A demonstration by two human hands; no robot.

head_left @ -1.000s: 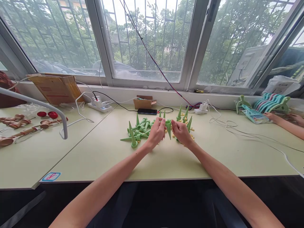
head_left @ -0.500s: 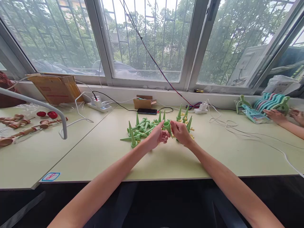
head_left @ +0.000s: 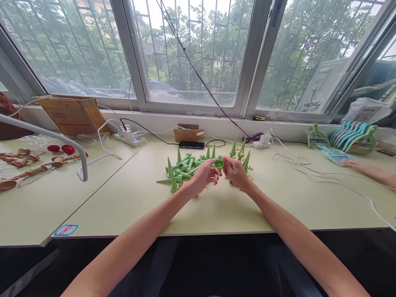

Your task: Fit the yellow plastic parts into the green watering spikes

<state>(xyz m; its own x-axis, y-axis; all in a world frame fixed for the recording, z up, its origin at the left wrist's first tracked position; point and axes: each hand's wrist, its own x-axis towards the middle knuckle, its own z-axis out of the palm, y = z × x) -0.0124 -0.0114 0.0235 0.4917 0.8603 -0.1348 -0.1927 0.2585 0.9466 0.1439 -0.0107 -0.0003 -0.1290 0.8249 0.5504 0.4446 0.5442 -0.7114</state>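
Note:
In the head view, my right hand (head_left: pixel 236 173) pinches a green plastic watering spike (head_left: pixel 219 164) at its rim. The spike's round open end faces me, and its tapered part is hidden. Close on its left is my left hand (head_left: pixel 204 176), fingers loosely apart, thumb stretched toward the rim; whether it touches I cannot tell. Left of and behind that hand lies a pile of green spikes (head_left: pixel 185 165), some upright, some on their sides. Beyond my right hand stand several green spikes (head_left: pixel 233 149) with small yellow valves (head_left: pixel 250 168) around them, partly covered by the hand.
A phone (head_left: pixel 192 144) lies before a small open carton (head_left: pixel 187 134). White cables (head_left: pixel 297 161) trail across the table's right side. At far right, a co-worker's hand (head_left: pixel 355 166) touches a teal packaged item (head_left: pixel 335 156) near several hangers (head_left: pixel 354 138). Wooden toys (head_left: pixel 34 169) lie at left.
The held spike has tilted from point-down until its open end faces me. My left hand's fingers have loosened from it. At right, the co-worker's hand and the teal item have shifted toward the front.

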